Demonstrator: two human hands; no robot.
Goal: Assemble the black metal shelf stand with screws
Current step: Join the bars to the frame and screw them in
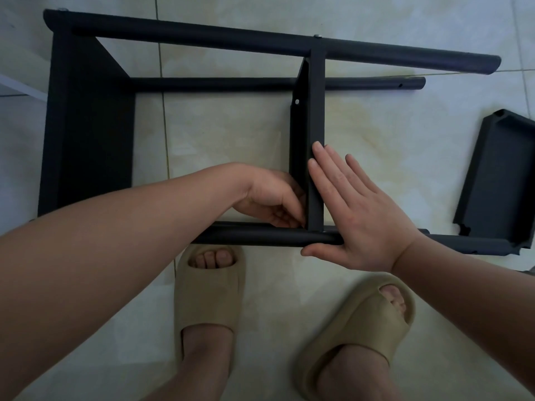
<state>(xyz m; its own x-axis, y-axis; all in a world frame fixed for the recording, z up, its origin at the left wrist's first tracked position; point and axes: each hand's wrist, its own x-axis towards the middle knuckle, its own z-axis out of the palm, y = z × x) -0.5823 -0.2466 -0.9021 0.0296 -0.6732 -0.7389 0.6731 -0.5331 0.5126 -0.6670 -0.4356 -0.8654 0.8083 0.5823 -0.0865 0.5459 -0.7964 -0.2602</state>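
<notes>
Standing over the work, the person has both feet on the tiled floor, the left slipper and the right slipper both beige and open at the toe. Just beyond the toes lies the black shelf stand, tipped on its side, and its near tube runs left to right across the floor.

The right hand is flat with its fingers straight and close together. The palm lies over the near tube, the thumb points left along the tube's front, and the fingertips press against the right face of the middle shelf, which stands on edge and meets the near tube at a right angle.

The left hand is on the other side of that shelf, tucked into the corner where shelf and tube join. Its fingers are curled down into the corner and touch the shelf's inner face. Whether they pinch anything cannot be told, since the fingertips are hidden in shadow. So the joint sits right between the two hands.

To the right, apart from the stand, a loose shelf lies on the floor with its rim up, its near corner touching the end of the near tube. At the left end of the stand, an end shelf spans from the near side to the far side. Farther off, a lower tube lies on the floor behind the middle shelf, and an upper tube crosses the top, with a small silver screw head showing where the middle shelf meets it.
</notes>
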